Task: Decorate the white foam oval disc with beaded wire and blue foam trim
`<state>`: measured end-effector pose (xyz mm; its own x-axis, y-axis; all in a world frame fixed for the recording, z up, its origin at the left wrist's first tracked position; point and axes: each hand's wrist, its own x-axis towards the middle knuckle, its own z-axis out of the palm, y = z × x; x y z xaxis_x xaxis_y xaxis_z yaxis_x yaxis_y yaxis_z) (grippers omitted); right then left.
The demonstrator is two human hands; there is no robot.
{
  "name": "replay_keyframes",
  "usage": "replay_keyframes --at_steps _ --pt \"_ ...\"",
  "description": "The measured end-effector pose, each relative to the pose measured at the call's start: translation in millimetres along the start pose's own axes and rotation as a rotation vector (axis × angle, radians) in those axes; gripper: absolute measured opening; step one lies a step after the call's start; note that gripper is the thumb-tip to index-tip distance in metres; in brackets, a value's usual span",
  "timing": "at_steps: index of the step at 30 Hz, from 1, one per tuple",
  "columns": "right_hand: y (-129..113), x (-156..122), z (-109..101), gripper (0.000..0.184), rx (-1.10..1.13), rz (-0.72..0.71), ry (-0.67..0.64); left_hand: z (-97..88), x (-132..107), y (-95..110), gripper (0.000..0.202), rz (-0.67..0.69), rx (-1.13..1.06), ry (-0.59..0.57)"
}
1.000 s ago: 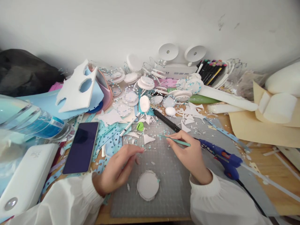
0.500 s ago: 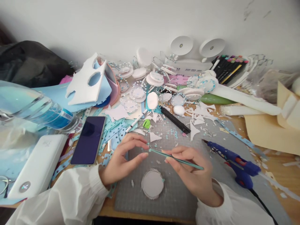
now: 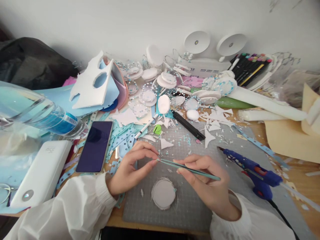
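On the left side of the counter (image 3: 298, 169), a clear bottle (image 3: 40, 108) with a blue label lies tilted; its fill is hard to tell. Beneath it, a see-through plastic bag (image 3: 12, 131) has something beige in it, blurred. At the far right, another cloudy plastic bag (image 3: 293, 88) sits near a bunch of markers (image 3: 252, 71), which lean together beside curved white pieces (image 3: 271, 75); whatever supports their lower ends is hidden. The left hand (image 3: 131, 168) is nearly closed, thumb and index finger meeting on a tiny piece (image 3: 158, 160), too small to make out well. The right hand (image 3: 207, 185) grips teal tweezers (image 3: 197, 171) between thumb and fingers, the tips pointing at the left fingertips and just beside them; whether they touch the tiny piece cannot be told. Below, between the two hands and apart from both, a white disc (image 3: 163, 194) lies flat on the grey cutting mat (image 3: 192, 208), thin strands around its edge and a small teal bit at its right rim. A blue glue gun (image 3: 252, 170) lies to the right of the right hand.
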<state>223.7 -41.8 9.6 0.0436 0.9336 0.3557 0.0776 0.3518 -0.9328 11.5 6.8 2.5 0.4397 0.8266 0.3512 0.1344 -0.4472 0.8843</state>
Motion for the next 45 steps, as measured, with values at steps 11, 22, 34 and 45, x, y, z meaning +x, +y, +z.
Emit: replay_keyframes --at_steps 11,22,34,45 --pt "-0.6 -0.4 0.1 0.025 0.061 0.054 -0.023 -0.7 -0.6 -0.9 0.009 -0.002 -0.031 -0.020" --pt "-2.4 2.3 -1.2 0.024 0.117 0.092 -0.045 0.2 -1.6 -1.6 0.008 -0.040 -0.088 -0.042" --pt "0.4 10.6 -4.1 0.019 0.019 0.009 0.022 -1.1 -5.2 -0.1 0.011 -0.082 -0.136 -0.045" --pt "-18.7 14.4 19.1 0.020 -0.635 -0.776 -0.179 -1.8 -4.7 3.6 0.050 -0.327 -0.288 -0.093"
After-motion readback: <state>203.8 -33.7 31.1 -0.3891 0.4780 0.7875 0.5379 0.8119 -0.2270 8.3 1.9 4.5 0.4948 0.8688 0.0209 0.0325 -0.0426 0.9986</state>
